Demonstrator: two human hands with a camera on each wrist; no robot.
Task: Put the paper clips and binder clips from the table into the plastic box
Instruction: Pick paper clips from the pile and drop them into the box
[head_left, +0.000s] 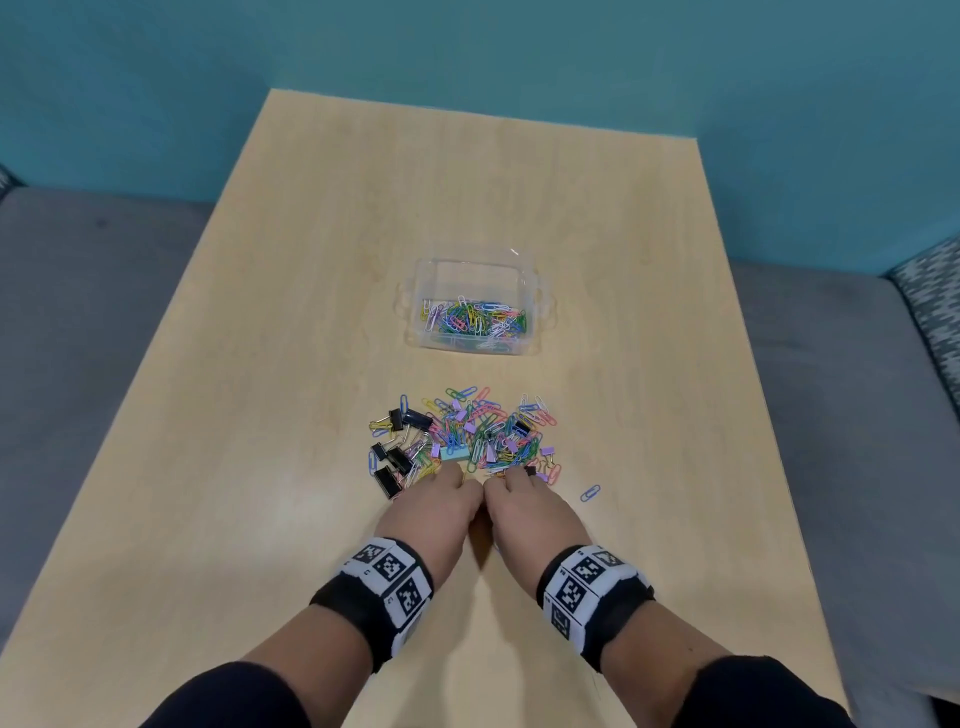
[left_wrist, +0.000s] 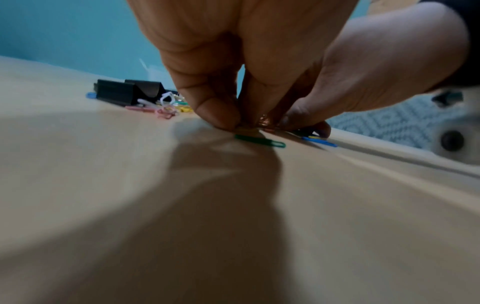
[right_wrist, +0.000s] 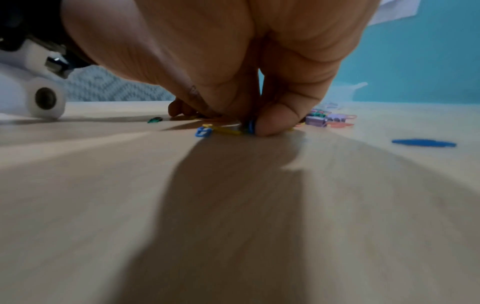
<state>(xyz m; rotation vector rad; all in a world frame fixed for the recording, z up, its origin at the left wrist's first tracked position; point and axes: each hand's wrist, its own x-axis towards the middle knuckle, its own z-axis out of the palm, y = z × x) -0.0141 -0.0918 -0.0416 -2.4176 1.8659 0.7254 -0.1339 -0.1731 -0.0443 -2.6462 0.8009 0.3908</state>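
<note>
A heap of coloured paper clips and binder clips (head_left: 462, 436) lies on the wooden table (head_left: 260, 467), nearer to me than the clear plastic box (head_left: 426, 291), which holds several paper clips. Both hands sit side by side at the heap's near edge, fingertips down on the table. My left hand (head_left: 470, 483) pinches clips between thumb and fingers (left_wrist: 221, 115); a green paper clip (left_wrist: 259, 140) lies just in front of it. My right hand (head_left: 498, 480) pinches a blue paper clip (right_wrist: 250, 125) under its thumb (right_wrist: 272, 123). What else each hand holds is hidden.
Black binder clips (head_left: 395, 457) lie at the heap's left side, purple ones (right_wrist: 315, 121) at its right. A single blue paper clip (head_left: 589, 492) lies apart to the right of my right hand. Grey seating and a teal wall surround the table.
</note>
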